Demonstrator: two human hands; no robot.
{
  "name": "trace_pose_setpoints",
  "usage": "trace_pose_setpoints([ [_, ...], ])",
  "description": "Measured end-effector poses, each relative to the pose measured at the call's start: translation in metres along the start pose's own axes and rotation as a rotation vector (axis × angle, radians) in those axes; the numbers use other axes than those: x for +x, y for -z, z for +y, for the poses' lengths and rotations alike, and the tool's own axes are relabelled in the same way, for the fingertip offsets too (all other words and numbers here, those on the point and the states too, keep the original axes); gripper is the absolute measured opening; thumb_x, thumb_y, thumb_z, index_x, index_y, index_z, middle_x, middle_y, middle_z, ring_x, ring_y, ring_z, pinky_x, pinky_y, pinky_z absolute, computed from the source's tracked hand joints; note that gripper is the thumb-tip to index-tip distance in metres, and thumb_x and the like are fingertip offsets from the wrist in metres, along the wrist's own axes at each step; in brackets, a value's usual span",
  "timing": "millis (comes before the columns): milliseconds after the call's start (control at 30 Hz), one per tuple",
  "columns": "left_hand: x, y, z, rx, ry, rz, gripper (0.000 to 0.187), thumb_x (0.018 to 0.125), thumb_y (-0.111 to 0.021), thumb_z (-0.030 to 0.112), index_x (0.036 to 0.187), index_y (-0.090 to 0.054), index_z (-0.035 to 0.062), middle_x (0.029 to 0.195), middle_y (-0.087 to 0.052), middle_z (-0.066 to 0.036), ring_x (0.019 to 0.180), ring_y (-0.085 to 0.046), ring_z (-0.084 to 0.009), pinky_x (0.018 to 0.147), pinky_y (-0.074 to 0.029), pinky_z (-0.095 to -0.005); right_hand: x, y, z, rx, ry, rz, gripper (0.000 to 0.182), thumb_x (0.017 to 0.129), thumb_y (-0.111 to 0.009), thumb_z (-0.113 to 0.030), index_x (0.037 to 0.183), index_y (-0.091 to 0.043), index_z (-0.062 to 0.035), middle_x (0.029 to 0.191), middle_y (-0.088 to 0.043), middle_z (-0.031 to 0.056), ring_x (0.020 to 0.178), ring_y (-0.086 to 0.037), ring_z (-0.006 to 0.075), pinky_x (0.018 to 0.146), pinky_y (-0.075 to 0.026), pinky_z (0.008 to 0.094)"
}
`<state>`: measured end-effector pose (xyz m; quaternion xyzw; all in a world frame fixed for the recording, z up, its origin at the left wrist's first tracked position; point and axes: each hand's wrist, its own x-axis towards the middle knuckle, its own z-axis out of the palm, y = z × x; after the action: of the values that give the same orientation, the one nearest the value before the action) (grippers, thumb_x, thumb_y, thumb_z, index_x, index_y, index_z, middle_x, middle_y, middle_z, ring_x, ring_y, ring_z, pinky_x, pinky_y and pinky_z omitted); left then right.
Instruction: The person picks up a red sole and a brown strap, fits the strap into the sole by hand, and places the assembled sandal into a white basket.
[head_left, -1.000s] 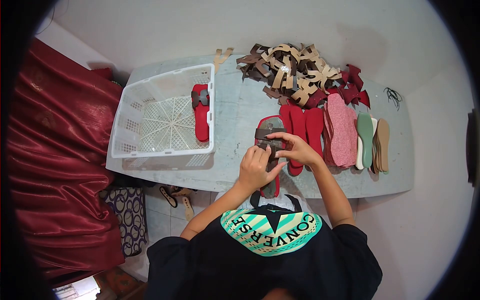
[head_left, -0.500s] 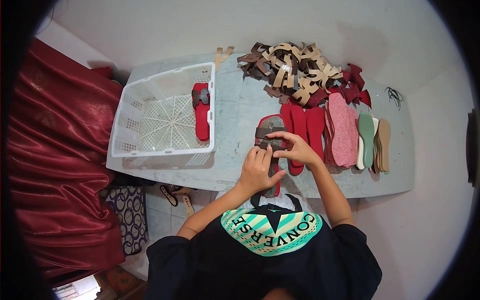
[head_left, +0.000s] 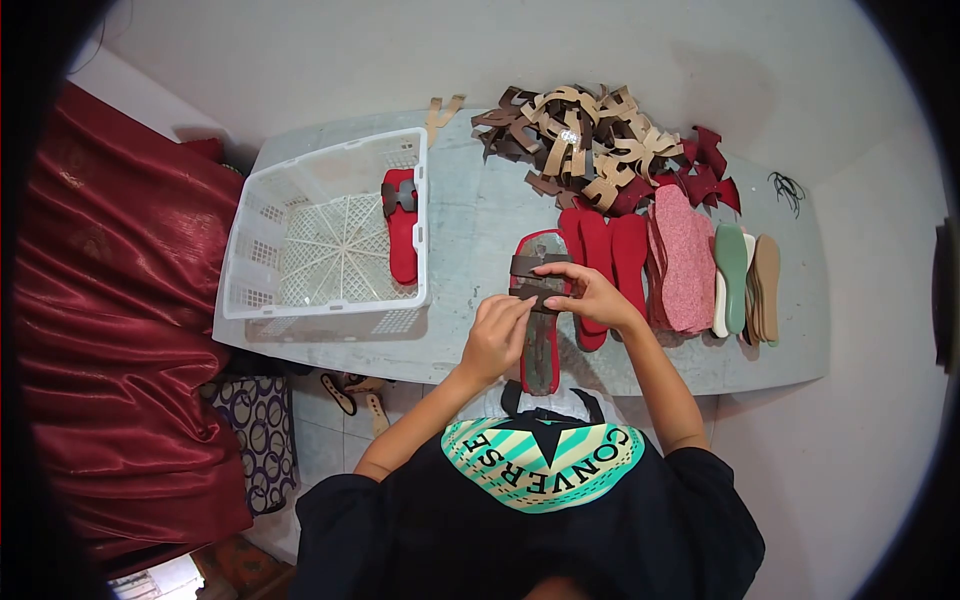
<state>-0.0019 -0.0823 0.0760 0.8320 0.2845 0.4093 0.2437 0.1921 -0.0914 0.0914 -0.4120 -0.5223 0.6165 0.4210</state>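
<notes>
A sandal sole (head_left: 541,355) with a grey underside and red edges lies upside down at the table's front edge. Across it runs a dark brown strap (head_left: 537,298) with two bands. My left hand (head_left: 497,335) is closed, its thumb and fingers pinching the left end of the lower band. From the right, my right hand (head_left: 597,298) curls over the sole, index finger at the upper band and thumb on the lower one, gripping the strap between them. The strap's right ends are partly hidden by that hand.
A white plastic basket (head_left: 325,310) at left holds a red sandal (head_left: 402,235) with a brown strap. Brown, beige and dark red straps (head_left: 585,140) are heaped at the back. Red soles (head_left: 628,262), pink soles (head_left: 685,260) and green and tan ones stand to the right.
My left hand has moved slightly left and down, off the middle of the sole, to the lower band's left end. The sole's lower part now shows. My right hand has stayed in place.
</notes>
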Motion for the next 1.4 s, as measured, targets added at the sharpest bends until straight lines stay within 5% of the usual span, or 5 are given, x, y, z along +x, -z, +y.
trace_pose_setpoints([
  [300, -0.011, -0.006, 0.013, 0.330, -0.028, -0.079, 0.056, 0.065, -0.066, 0.027, 0.115, -0.047, 0.0083, 0.124, -0.033, -0.018, 0.112, -0.030, -0.0383, 0.089, -0.027, -0.0476, -0.001, 0.002, 0.003, 0.022, 0.000, 0.043, 0.043, 0.073, -0.062, -0.003, 0.112, -0.046, -0.0007, 0.104, -0.052, 0.0053, 0.092, -0.050, 0.0106, 0.078, -0.043, 0.0240],
  [500, -0.009, -0.015, 0.027, 0.356, 0.143, -0.121, 0.080, 0.057, -0.071, 0.042, 0.121, -0.038, 0.0082, 0.126, -0.022, -0.028, 0.113, -0.029, -0.0419, 0.088, -0.026, -0.0514, -0.006, -0.001, -0.003, 0.020, 0.009, 0.153, 0.042, 0.071, -0.063, -0.004, 0.110, -0.048, -0.0004, 0.104, -0.052, 0.0050, 0.092, -0.050, 0.0103, 0.077, -0.043, 0.0236],
  [933, 0.008, -0.026, 0.004, 0.085, 0.185, -0.093, 0.076, 0.056, -0.066, 0.018, 0.120, -0.029, 0.0040, 0.117, -0.027, -0.030, 0.086, -0.051, -0.0439, 0.067, -0.048, -0.0400, 0.002, -0.007, -0.019, 0.021, 0.043, 0.227, 0.040, 0.075, -0.061, -0.008, 0.112, -0.047, -0.0013, 0.104, -0.052, 0.0048, 0.088, -0.050, 0.0076, 0.074, -0.043, 0.0209],
  [1200, 0.013, 0.003, -0.005, 0.075, 0.112, -0.208, 0.069, 0.055, -0.063, 0.019, 0.116, -0.035, 0.0069, 0.117, -0.030, -0.027, 0.081, -0.053, -0.0418, 0.065, -0.048, -0.0398, -0.006, 0.022, -0.058, -0.730, -0.080, -0.110, 0.057, 0.067, -0.033, 0.001, 0.121, -0.044, -0.0129, 0.107, -0.052, 0.0123, 0.090, -0.049, 0.0225, 0.085, -0.036, 0.0329],
  [1400, 0.016, 0.019, -0.008, 0.073, 0.051, -0.280, 0.064, 0.056, -0.063, 0.021, 0.114, -0.040, 0.0069, 0.115, -0.032, -0.026, 0.078, -0.055, -0.0396, 0.062, -0.049, -0.0390, -0.013, 0.006, -0.077, -1.332, -0.189, -0.051, 0.063, 0.067, -0.045, 0.001, 0.115, -0.046, -0.0395, 0.108, -0.046, 0.0184, 0.090, -0.044, 0.0305, 0.081, -0.038, 0.0381],
])
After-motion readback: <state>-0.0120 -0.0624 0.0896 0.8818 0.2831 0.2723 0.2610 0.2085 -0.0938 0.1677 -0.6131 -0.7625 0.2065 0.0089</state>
